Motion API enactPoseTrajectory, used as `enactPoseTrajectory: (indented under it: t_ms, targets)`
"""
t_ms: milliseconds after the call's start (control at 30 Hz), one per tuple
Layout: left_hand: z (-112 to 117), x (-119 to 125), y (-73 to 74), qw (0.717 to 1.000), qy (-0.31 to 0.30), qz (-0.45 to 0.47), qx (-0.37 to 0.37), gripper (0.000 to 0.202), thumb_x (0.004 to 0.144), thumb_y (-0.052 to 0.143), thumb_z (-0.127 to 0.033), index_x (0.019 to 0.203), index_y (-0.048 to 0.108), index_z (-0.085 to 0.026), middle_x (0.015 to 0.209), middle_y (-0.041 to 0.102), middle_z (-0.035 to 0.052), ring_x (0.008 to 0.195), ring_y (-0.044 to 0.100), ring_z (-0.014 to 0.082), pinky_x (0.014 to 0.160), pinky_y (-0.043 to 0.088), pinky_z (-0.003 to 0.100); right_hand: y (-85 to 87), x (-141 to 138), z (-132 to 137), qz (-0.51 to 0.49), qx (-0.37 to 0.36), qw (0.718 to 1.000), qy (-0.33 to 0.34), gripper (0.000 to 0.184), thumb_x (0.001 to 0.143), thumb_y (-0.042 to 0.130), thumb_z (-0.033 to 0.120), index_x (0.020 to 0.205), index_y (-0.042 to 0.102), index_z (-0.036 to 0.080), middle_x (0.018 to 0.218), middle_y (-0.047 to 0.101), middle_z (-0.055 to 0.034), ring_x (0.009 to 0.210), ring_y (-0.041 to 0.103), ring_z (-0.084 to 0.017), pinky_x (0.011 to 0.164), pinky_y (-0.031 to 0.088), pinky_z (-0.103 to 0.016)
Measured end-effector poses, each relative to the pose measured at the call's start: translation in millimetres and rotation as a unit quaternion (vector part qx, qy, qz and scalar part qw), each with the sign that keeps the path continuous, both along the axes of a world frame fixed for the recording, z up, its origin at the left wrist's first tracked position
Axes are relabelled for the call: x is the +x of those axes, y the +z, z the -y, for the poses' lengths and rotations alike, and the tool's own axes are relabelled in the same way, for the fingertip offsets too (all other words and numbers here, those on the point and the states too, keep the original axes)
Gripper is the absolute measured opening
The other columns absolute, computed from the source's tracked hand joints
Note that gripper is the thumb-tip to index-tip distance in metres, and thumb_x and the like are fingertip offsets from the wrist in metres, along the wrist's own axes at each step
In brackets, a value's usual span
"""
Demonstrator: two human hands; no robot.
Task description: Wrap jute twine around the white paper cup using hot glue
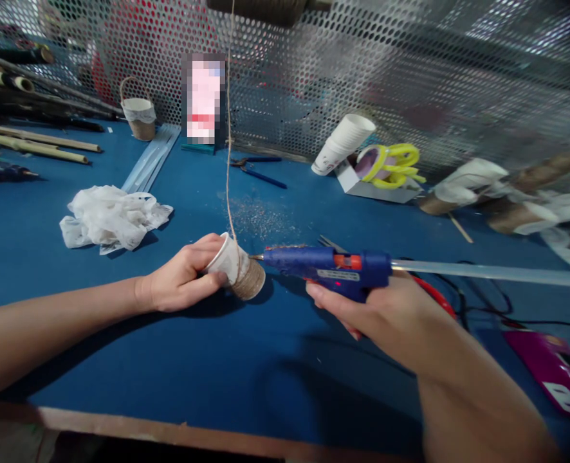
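My left hand (188, 273) is closed around a white paper cup (222, 257), tilted on its side with its base to the right. Brown twine (248, 281) is wound about the cup's lower part, and a loose strand (228, 161) rises from it to a dark spool (266, 8) at the top. In my right hand (362, 308) is a blue hot glue gun (323, 265), a small red light showing on it. The gun's nozzle points left, at or very near the twine on the cup. A long clear glue stick (482, 272) sticks out of the gun's rear.
Crumpled white lace-like material (114, 218) lies at left, by glue sticks (154, 157). A finished twine basket (139, 119), a phone (202, 103) and pliers (260, 170) stand or lie farther back. Stacked cups (343, 143) lean by a white box (376, 186). Cables and a purple object (548, 366) are at right.
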State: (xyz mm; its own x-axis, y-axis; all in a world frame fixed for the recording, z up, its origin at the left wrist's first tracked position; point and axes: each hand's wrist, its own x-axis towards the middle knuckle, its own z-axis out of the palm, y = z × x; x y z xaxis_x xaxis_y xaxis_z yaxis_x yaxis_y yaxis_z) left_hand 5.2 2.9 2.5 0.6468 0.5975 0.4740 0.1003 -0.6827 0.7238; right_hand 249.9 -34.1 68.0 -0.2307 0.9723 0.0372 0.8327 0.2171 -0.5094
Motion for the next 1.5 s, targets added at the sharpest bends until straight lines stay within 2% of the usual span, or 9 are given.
enactPoseTrajectory:
  t_ms: [100,300,500,633,867,1100,1200,1333,1500]
  targets:
    - [0,0,1.0,1.000,-0.001,-0.007,0.000,0.018,0.083,0.038,-0.012,0.069,0.050,-0.014,0.076,0.055,0.0063,0.076,0.047,0.0164,0.078,0.041,0.033,0.8,-1,-2,-0.007,-0.075,0.997,-0.017,0.044,0.074,0.056,0.045,0.040,0.039,0.024,0.033,0.042,0.0066,0.033,0.039,-0.010,0.041,0.036,-0.027]
    - [0,0,0.0,1.000,-0.002,-0.007,0.014,0.018,0.082,0.038,-0.011,0.067,0.048,-0.015,0.074,0.055,0.0056,0.075,0.048,0.0164,0.079,0.040,0.035,-1.8,-2,-3,-0.038,-0.125,0.990,-0.042,0.045,0.073,0.057,0.046,0.039,0.038,0.023,0.039,0.048,0.0043,0.039,0.047,-0.011,0.043,0.040,-0.025]
    - [1,0,-1.8,1.000,0.015,-0.011,-0.019,0.019,0.083,0.039,-0.015,0.068,0.050,-0.014,0.077,0.057,0.0064,0.079,0.049,0.0178,0.081,0.040,0.035,-2.5,3,2,0.000,-0.029,0.999,0.038,0.047,0.077,0.055,0.044,0.038,0.037,0.025,0.044,0.054,0.0017,0.050,0.057,-0.016,0.056,0.045,-0.031]
    - [1,0,-0.4,0.998,0.027,-0.027,-0.049,0.020,0.084,0.038,-0.017,0.076,0.056,-0.012,0.085,0.060,0.0077,0.083,0.050,0.0181,0.080,0.041,0.032,-2.4,4,9,0.019,0.036,0.996,0.077,0.047,0.081,0.051,0.041,0.037,0.042,0.025,0.045,0.056,0.0003,0.051,0.059,-0.017,0.052,0.045,-0.031]
    - [1,1,-1.3,0.996,0.039,-0.039,-0.070,0.025,0.085,0.036,-0.019,0.088,0.059,-0.011,0.093,0.062,0.0092,0.088,0.052,0.0200,0.084,0.041,0.035,-2.2,3,17,0.030,0.074,0.992,0.101,0.045,0.081,0.052,0.038,0.038,0.047,0.025,0.046,0.059,0.0007,0.050,0.060,-0.016,0.048,0.046,-0.029]
    - [2,1,-0.5,0.996,0.047,-0.048,-0.060,0.025,0.085,0.036,-0.019,0.079,0.058,-0.011,0.085,0.059,0.0083,0.084,0.051,0.0200,0.081,0.041,0.035,-4.3,1,20,0.036,0.074,0.992,0.098,0.028,0.082,0.051,0.040,0.066,0.068,0.025,0.068,0.071,-0.0001,0.064,0.066,-0.020,0.061,0.051,-0.033]
    - [2,1,-0.7,0.996,0.042,-0.041,-0.064,0.025,0.085,0.036,-0.018,0.080,0.059,-0.011,0.084,0.059,0.0081,0.083,0.050,0.0191,0.081,0.041,0.034,-3.8,1,18,0.041,0.072,0.992,0.100,0.030,0.082,0.051,0.039,0.061,0.066,0.024,0.066,0.070,-0.0001,0.061,0.065,-0.019,0.058,0.051,-0.031]
    - [2,0,-0.7,0.997,0.028,-0.023,-0.063,0.021,0.084,0.038,-0.016,0.078,0.057,-0.012,0.085,0.059,0.0066,0.083,0.049,0.0173,0.081,0.040,0.032,-2.0,2,14,0.037,0.082,0.992,0.085,0.046,0.081,0.052,0.039,0.038,0.047,0.025,0.048,0.062,0.0001,0.050,0.060,-0.016,0.052,0.047,-0.029]
    - [1,0,-1.2,0.999,0.025,-0.020,-0.039,0.020,0.084,0.039,-0.016,0.067,0.050,-0.014,0.074,0.054,0.0045,0.077,0.046,0.0162,0.076,0.041,0.031,-0.3,3,5,0.040,0.058,0.994,0.079,0.049,0.081,0.050,0.041,0.036,0.039,0.027,0.033,0.049,0.0022,0.047,0.057,-0.016,0.051,0.044,-0.029]
